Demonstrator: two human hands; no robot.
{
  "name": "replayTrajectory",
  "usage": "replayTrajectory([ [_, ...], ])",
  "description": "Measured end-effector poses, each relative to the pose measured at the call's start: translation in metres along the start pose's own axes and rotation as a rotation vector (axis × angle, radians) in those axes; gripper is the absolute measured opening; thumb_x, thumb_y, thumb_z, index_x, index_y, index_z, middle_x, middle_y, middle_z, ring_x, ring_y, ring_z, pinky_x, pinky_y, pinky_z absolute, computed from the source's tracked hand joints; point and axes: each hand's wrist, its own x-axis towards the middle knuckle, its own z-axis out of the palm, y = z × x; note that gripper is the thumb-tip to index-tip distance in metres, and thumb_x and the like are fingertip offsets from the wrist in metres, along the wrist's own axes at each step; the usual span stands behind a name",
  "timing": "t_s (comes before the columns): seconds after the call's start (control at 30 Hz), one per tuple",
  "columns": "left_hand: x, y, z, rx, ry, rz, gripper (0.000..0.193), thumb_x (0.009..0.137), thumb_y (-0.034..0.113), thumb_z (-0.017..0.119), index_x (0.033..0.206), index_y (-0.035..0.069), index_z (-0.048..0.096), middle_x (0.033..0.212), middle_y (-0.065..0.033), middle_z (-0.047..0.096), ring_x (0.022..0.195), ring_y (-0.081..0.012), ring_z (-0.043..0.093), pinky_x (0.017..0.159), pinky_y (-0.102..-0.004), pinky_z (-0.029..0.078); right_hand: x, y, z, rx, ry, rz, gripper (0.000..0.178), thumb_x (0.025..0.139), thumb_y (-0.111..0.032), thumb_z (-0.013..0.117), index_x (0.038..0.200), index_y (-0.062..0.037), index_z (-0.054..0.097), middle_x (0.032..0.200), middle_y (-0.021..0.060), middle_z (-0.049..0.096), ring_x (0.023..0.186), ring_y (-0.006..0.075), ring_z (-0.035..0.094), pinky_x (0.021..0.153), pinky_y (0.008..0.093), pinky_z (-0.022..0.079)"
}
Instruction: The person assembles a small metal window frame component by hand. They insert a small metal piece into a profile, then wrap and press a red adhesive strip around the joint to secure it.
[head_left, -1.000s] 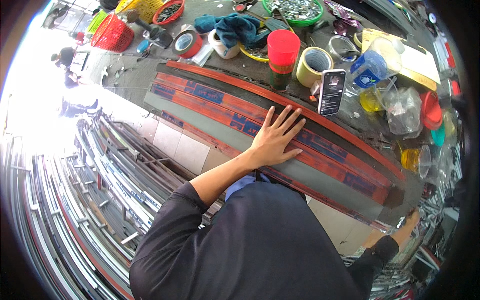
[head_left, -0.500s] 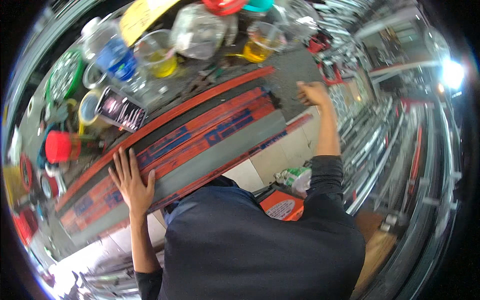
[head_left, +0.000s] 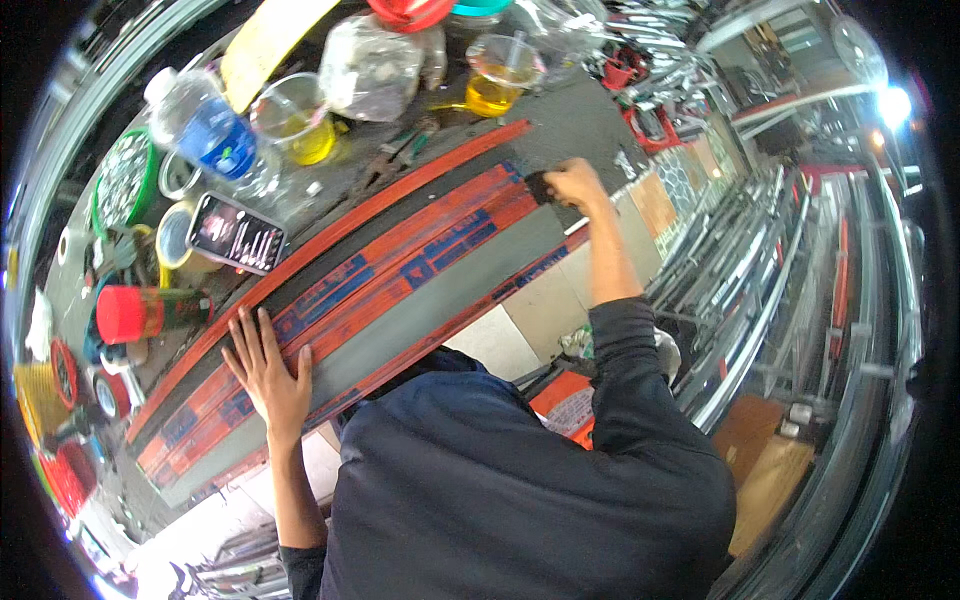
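Note:
A long grey profile [head_left: 460, 271] with strips of red and blue printed film lies slantwise across the bench in front of me. My left hand [head_left: 275, 382] rests on its left part, fingers spread, palm down. At the far right end of the profile my right hand [head_left: 577, 186] is closed. Something dark shows by its fingertips, against the profile's end; I cannot make out what it is. A narrow red strip [head_left: 400, 192] runs along the far side of the profile, with a dark gap between.
Beyond the strip stand a phone [head_left: 238, 234], a water bottle [head_left: 215, 135], cups of yellow liquid [head_left: 492, 92] and a green basket [head_left: 125, 180] of small metal pieces. A red-capped jar [head_left: 125, 314] is at left. Many metal bars [head_left: 745, 265] lie to the right.
My right hand has come left and slightly down, from beyond the profile's right end to right against it. My left hand stays flat on the profile. The whole view has shifted slightly.

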Motion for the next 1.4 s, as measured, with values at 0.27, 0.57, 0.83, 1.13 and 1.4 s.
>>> replayTrajectory([
  [0.27, -0.008, -0.002, 0.003, -0.143, 0.052, -0.066, 0.098, 0.107, 0.065, 0.073, 0.183, 0.011, 0.045, 0.197, -0.0186, 0.025, 0.185, -0.0400, 0.014, 0.146, -0.0691, 0.005, 0.138, 0.173, -0.071, 0.618, 0.193, 0.215, 0.038, 0.111, -0.042, 0.070, 0.130, -0.0124, 0.085, 0.098, 0.0049, 0.077, 0.083, 0.0134, 0.065, 0.071, 0.0393, 0.053],
  [0.57, -0.015, -0.011, 0.000, -0.418, 0.146, -0.087, 0.091, 0.106, 0.058, 0.079, 0.179, 0.010, 0.051, 0.193, -0.0226, 0.033, 0.183, -0.0416, 0.021, 0.146, -0.0720, 0.014, -0.053, -0.119, -0.067, 0.270, 0.878, -0.635, 0.029, 0.118, -0.027, 0.074, 0.123, 0.0004, 0.082, 0.114, 0.0219, 0.085, 0.109, 0.0381, 0.081, 0.095, 0.0490, 0.063],
  [0.83, -0.100, -0.158, -0.043, -0.349, 0.529, -0.470, 0.064, 0.098, 0.030, 0.091, 0.157, 0.014, 0.073, 0.173, -0.0190, 0.060, 0.168, -0.0440, 0.048, 0.140, -0.0685, 0.034, -0.401, -0.442, 0.121, 0.322, -0.366, -1.448, 0.024, 0.108, -0.014, 0.080, 0.129, -0.0027, 0.080, 0.130, 0.0173, 0.078, 0.124, 0.0383, 0.074, 0.109, 0.0525, 0.059],
  [1.13, -0.234, -0.444, -0.076, -0.065, 0.639, -0.896, 0.057, 0.105, 0.027, 0.085, 0.158, 0.008, 0.073, 0.170, -0.0205, 0.063, 0.163, -0.0452, 0.053, 0.137, -0.0567, 0.041, -0.475, -0.574, 0.263, -0.064, -0.114, -1.376, 0.049, 0.114, -0.040, 0.076, 0.148, -0.0046, 0.071, 0.141, 0.0221, 0.066, 0.130, 0.0450, 0.063, 0.110, 0.0612, 0.050],
  [1.4, -0.231, -0.464, -0.068, -0.241, 0.543, -0.787, 0.058, 0.104, 0.027, 0.085, 0.159, 0.011, 0.072, 0.164, -0.0198, 0.068, 0.159, -0.0439, 0.057, 0.137, -0.0600, 0.040, -0.473, -0.579, 0.255, -0.065, -0.236, -1.297, 0.035, 0.112, -0.034, 0.080, 0.128, -0.0025, 0.079, 0.126, 0.0181, 0.070, 0.120, 0.0430, 0.064, 0.107, 0.0566, 0.053],
])
